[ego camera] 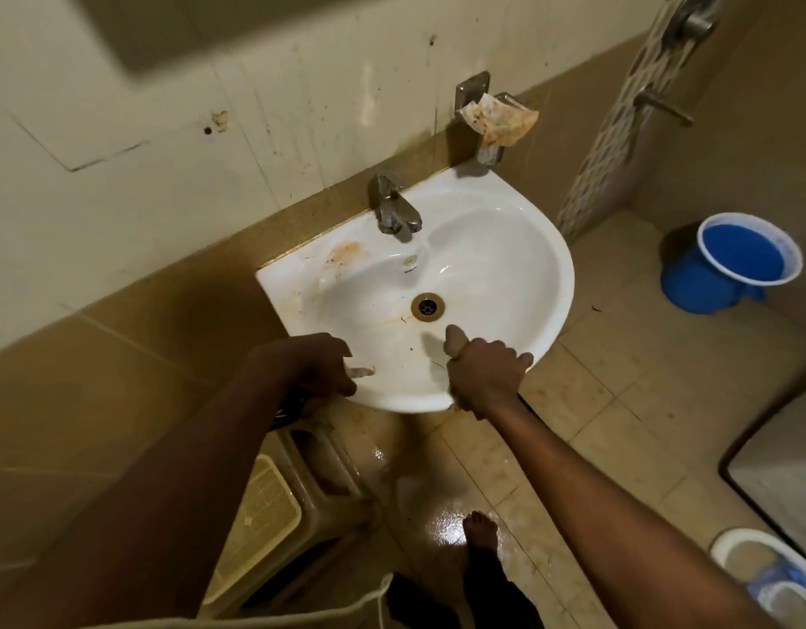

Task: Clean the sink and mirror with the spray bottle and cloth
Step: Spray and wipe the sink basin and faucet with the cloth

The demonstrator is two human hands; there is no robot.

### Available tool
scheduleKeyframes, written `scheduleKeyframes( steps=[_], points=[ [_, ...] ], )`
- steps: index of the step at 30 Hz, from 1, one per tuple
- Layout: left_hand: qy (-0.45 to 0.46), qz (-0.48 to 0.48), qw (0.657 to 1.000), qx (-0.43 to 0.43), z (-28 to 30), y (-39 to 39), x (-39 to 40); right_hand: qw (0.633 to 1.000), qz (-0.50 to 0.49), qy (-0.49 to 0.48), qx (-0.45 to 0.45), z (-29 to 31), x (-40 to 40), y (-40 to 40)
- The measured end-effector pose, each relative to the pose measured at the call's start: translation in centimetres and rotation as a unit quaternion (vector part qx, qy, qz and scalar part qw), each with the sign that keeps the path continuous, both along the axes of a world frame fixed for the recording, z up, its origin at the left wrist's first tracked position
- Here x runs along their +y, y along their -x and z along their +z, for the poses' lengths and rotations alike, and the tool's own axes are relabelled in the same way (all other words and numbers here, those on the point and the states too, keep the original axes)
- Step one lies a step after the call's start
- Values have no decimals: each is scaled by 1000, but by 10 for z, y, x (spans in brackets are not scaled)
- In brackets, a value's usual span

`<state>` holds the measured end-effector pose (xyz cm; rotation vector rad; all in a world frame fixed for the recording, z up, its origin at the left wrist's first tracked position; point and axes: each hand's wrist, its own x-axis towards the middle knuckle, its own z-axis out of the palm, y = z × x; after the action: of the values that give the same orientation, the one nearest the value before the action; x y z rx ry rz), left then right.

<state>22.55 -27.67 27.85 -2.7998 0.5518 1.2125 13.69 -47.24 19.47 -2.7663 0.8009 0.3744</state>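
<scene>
Nearest the lens, two bare forearms reaching down and forward over a wet tiled floor (505,447), one bare foot (480,528) planted on the shine, a beige plastic stool (274,506) tucked below at left. Further out, right hand (485,374) closed over the sink's (528,274) front rim, thumb laid inside the bowl, fingers curled over the lip. Left hand (312,363) at the near-left rim, fingers loosely bent and touching the porcelain; whether holding anything, impossible to tell through the blur. No cloth and no spray bottle identifiable in either hand or anywhere around the basin. Beyond the hands, brass drain (427,306) at bowl centre, thin dark specks and streaks scattered on the near slope. Orange-brown stain (344,254) spread across the back-left ledge, just beside the chrome tap (394,211). Above, a metal wall holder (483,115) with a stained, crumpled wrapper (505,120) draped over it. Far right, blue bucket (732,263) on the floor; lower right, a white basin (764,578) partly out of frame. Grimy, spotted wall tiles (210,152) behind. Dark rectangular edge at top left, possibly the mirror, too cut off to confirm. By appearances, cleaning barely begun: bowl wet but stains intact, ledge unscrubbed, mirror untouched as far as visible, tools yet to be fetched.
</scene>
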Motion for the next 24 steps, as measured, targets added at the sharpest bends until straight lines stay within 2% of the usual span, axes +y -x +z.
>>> scheduleKeyframes(
  steps=[3,7,9,11,14,16,20,22,24],
  points=[
    [10,-6,1000,-4,-3,1,-10,998,12,-27,48,-4,15,-27],
    [-7,-20,1000,21,-4,-15,-11,992,50,-112,41,-29,35,-46],
    [4,-21,999,25,-4,-23,-14,994,16,-97,46,-34,10,-48],
    [19,-15,999,27,-3,-25,-21,999,3,-35,33,-42,-20,-47],
    [27,-69,997,-1,-4,-30,-30,1000,-14,19,15,-54,-31,-60],
    [10,-93,996,-6,-5,-35,-31,1000,4,-7,16,-59,-6,-73],
    [-6,-108,994,-5,-8,-45,-30,986,135,-93,-9,-61,34,-79],
    [-15,-125,992,-2,-10,-46,-33,989,114,-92,16,-55,11,-74],
    [-25,-124,992,3,-13,-45,-33,998,41,-37,38,-55,-18,-67]
  ],
)
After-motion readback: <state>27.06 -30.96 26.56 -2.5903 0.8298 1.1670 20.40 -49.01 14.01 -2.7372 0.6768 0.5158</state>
